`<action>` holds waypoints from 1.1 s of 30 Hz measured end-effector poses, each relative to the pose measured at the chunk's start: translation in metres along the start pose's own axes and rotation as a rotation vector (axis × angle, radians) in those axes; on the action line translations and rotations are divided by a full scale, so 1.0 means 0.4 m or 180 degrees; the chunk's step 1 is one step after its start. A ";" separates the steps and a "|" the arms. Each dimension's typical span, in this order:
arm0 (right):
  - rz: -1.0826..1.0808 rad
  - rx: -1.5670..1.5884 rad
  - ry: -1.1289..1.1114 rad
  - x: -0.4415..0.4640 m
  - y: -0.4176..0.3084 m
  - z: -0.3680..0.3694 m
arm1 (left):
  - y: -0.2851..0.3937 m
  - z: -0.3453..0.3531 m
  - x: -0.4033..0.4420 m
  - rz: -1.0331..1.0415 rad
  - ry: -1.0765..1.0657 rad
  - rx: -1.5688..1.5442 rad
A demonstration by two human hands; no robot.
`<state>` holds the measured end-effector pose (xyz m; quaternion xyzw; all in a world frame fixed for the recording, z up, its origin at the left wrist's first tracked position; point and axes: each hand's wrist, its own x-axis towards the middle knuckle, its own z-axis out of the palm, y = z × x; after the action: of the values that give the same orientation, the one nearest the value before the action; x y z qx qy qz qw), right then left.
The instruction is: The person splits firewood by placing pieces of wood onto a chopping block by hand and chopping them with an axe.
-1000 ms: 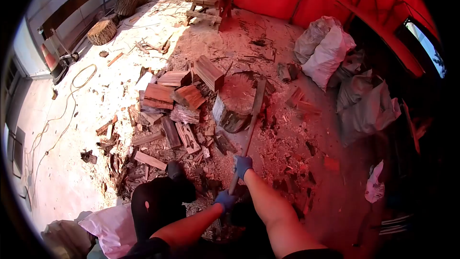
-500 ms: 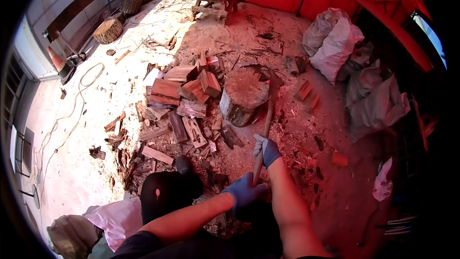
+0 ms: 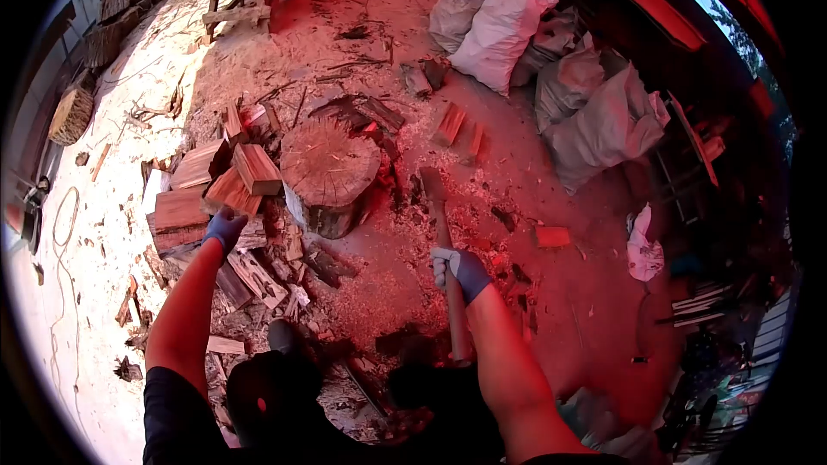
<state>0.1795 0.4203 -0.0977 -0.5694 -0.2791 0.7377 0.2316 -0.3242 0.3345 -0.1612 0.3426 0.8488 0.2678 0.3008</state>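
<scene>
My right hand (image 3: 463, 274), in a blue and grey glove, is closed round the wooden handle of an axe (image 3: 444, 232). The dark axe head points away from me, right of the chopping block (image 3: 331, 159), a thick round stump with a cracked top. My gloved left hand (image 3: 226, 228) is at the near end of a piece of split firewood (image 3: 233, 193) in the pile left of the block. Its fingers are curled against the wood and partly hidden. Another split piece (image 3: 258, 169) lies just beyond, beside the block.
Wood chips and bark cover the ground. Two split pieces (image 3: 450, 124) lie beyond the block to the right. Filled white sacks (image 3: 504, 30) and grey sacks (image 3: 603, 116) stand at the right. Uncut logs (image 3: 72, 114) line the left wall; a wooden stand (image 3: 234, 0) is at the back.
My left hand has let go of the axe handle and moved left to the firewood pile. My right hand keeps the axe, now shifted off the block's edge. The view has turned right.
</scene>
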 end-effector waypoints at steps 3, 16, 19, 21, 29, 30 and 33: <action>0.0919 0.1519 -0.0732 0.016 -0.040 -0.042 | -0.129 0.104 0.236 -0.0042 0.0180 0.0512; 0.0974 0.2630 -0.1278 0.033 -0.220 -0.074 | -0.068 0.244 0.625 -0.1091 0.0846 0.0099; 0.0867 0.2706 -0.1390 0.038 -0.209 -0.053 | -0.053 0.230 0.702 -0.1413 0.0746 0.0044; 0.0851 0.2720 -0.1284 0.039 -0.210 -0.044 | -0.041 0.228 0.708 -0.1800 0.0813 -0.0054; 0.0729 0.2911 -0.1044 0.032 -0.219 -0.044 | -0.091 0.157 0.724 -0.0936 -0.0150 -0.2167; 0.0765 0.2869 -0.1086 0.036 -0.212 -0.045 | -0.081 0.135 0.714 -0.0900 -0.0148 -0.2146; 0.0846 0.2869 -0.1105 0.039 -0.205 -0.036 | 0.016 0.054 0.633 0.0394 0.0008 -0.3324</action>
<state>0.1918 0.4930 -0.0564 -0.3122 0.1080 0.8919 0.3087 -0.4545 0.5321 -0.2544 0.1962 0.5808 0.6728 0.4141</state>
